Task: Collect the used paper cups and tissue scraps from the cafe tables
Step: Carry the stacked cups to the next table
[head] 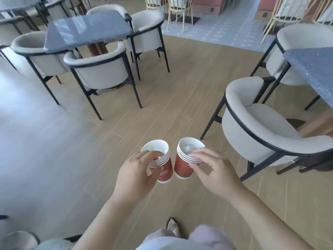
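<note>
The fingers [152, 157] of the left hand [137, 172] were curled round the top of one pile of red paper cups, the left stack [164, 173]. The fingers [198, 156] of the right hand [218, 170] pinched the rims of the right stack [182, 166]. The two stacks sat between both sets of fingers, very close, and I could not tell if they touched. A crumpled tissue scrap [188, 147] lay inside the top cup, just past the right fingers.

Both stacks were up in the air over the wooden floor [162, 105], not on any surface. Out past the right fingers stood a white chair [261, 134] and a grey surface [313, 69]. No cups showed on it.

I think the picking up was mostly done and the carrying was in hand. The next move likely called for sliding one stack into the other to free a hand, or taking both to a bin. They should be kept upright so that the scraps do not fall out.
</note>
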Motion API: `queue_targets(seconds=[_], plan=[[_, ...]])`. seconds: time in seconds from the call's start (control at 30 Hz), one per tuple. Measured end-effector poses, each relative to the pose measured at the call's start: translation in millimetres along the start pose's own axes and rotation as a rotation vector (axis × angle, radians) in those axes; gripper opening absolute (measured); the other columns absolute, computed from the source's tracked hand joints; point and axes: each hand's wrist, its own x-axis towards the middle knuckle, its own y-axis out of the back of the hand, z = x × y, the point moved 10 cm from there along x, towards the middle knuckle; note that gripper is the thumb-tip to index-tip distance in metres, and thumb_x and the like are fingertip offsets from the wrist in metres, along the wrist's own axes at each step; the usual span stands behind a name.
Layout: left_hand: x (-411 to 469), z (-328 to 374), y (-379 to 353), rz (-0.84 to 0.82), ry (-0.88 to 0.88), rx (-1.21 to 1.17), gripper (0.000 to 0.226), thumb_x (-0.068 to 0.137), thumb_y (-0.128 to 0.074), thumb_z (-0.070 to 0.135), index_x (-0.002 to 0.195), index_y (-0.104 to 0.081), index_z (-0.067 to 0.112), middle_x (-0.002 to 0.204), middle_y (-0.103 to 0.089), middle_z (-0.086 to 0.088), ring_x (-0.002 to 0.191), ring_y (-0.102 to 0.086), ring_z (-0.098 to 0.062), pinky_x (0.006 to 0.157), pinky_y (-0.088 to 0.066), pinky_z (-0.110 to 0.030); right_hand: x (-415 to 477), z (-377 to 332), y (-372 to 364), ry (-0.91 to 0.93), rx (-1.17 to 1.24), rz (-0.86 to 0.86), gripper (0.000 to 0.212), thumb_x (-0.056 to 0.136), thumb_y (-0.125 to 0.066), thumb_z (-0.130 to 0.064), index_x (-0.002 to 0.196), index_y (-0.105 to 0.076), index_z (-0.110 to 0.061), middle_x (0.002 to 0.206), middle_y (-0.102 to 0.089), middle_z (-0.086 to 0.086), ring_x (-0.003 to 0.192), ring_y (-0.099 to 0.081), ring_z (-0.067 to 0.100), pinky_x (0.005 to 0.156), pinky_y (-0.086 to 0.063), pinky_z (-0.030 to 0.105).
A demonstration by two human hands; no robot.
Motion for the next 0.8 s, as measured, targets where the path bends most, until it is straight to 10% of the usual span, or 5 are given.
queue_targets(seconds=[0.8], plan=[[548,-59,-143,-0.188,0.028,0.002,0.031,0.071,-0.071,0.019,0.099,-0.064,0.03,0.098,-0.069,0.01,0.085,-0.062,-0.017,0.067,-0.048,-0.027,480,284,26,-0.018,-0.212,-0.057,0.022,0.074,-0.074,-0.008,0.095,-0.071,-0.014,0.092,-0.068,-0.003,0.09,-0.061,0.017,0.08,-0.049,0.03]])
